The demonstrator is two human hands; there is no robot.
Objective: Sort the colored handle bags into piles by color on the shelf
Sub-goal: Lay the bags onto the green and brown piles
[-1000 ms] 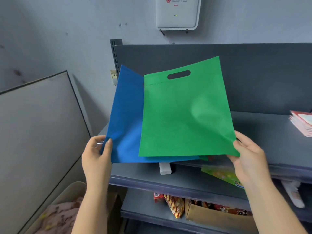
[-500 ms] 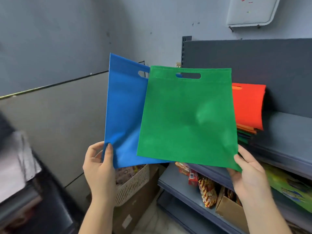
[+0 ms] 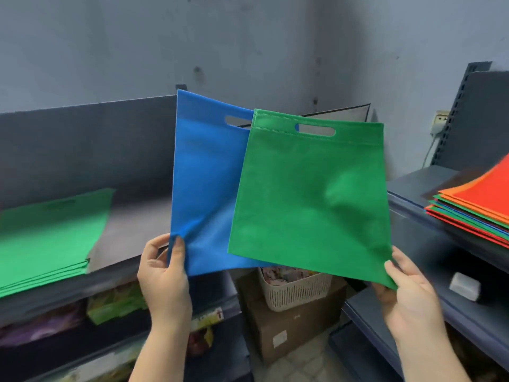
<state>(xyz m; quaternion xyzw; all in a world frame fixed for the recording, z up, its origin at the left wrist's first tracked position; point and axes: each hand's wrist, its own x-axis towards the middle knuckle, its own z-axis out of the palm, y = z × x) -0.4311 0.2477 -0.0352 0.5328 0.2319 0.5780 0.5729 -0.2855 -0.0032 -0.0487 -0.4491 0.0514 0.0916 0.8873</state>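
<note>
Bags are being held up in the corner between two shelves. The left hand is pinching the lower left corner of the blue bag, thumb in front and fingers curled behind the cloth. The right hand is gripping the lower right corner of the green bag, its thumb pressing on the front face; its other fingers are hiding behind the bag, so I cannot tell how they are lying. Both bags are hanging upright in the air, handle slots at the top, the green one overlapping the blue one's right side and sitting in front of it.

On the left shelf a green pile is lying flat, well apart from the held bags. On the right shelf a mixed stack is lying with a red bag on top and orange, green and blue edges showing below; it is blurred at the picture's edge, so the order is perhaps less neat than it looks.

Below the held bags a white basket is sitting on a brown box on the floor. Packaged goods are filling the lower left shelves, too blurred to name.
</note>
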